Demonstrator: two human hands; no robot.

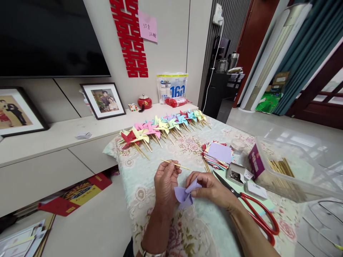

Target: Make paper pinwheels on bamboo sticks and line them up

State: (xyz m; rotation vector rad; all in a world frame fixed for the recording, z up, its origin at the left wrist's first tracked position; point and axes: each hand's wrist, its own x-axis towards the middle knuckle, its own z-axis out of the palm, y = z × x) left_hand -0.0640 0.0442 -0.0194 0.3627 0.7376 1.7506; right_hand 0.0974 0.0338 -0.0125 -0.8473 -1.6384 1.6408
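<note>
Between the thumb and fingers of my left hand (166, 180) is a thin wooden stick (184, 167), held almost level. My right hand (210, 189) pinches a purple paper pinwheel (184, 195) with its corners folded toward the middle. The pinwheel is apart from the stick's end, just below it. Right of my hands lie red-handled scissors (258, 214), blades toward the stack of coloured paper squares (219, 152). A small open box of metal pins (235, 175) sits beside them.
Finished pinwheels (160, 126) in several colours lie in a row at the table's back edge. A clear plastic bin (292, 189) holding wooden sticks (281, 167) stands at right. A small white box (255, 190) lies near the scissors. Framed photos (103, 101) stand on the cabinet behind.
</note>
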